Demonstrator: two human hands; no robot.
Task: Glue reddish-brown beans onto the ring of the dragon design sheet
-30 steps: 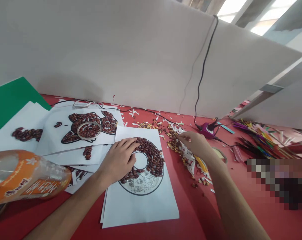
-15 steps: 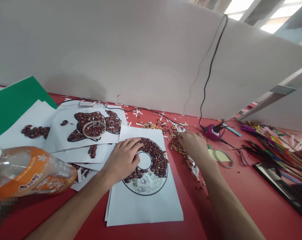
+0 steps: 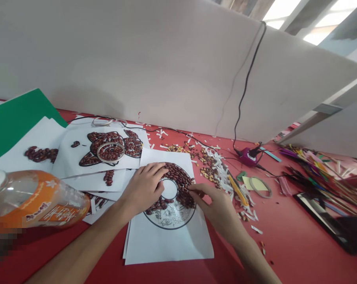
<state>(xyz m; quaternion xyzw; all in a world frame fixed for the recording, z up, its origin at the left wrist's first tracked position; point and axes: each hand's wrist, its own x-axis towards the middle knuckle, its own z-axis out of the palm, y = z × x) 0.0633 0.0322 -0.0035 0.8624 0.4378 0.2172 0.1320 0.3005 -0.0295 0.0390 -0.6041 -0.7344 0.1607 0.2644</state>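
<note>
A white sheet of paper (image 3: 172,246) lies on the red table, printed with a large ring. Dark red beans (image 3: 178,176) cover the ring's upper and right parts, while its lower part shows clear, shiny glue (image 3: 174,216). My left hand (image 3: 145,185) rests with fingers stretched out on the ring's left side, hiding some of it. At the right edge of the beans, my right hand (image 3: 209,197) has thumb and fingertips pinched together. Whatever sits in that pinch is too small to make out.
Several bean pictures (image 3: 107,148) lie overlapped on the left, beside an orange-labelled bottle (image 3: 42,199). Mixed loose beans and paper scraps (image 3: 222,173) spread right of the sheet, with a yellow cutter (image 3: 237,189). Farther right are a purple power adapter (image 3: 249,157) and colourful craft stems (image 3: 323,173).
My right hand has moved from the loose bean pile back left to the ring's right edge, uncovering the scraps and yellow cutter. My left hand stays in place.
</note>
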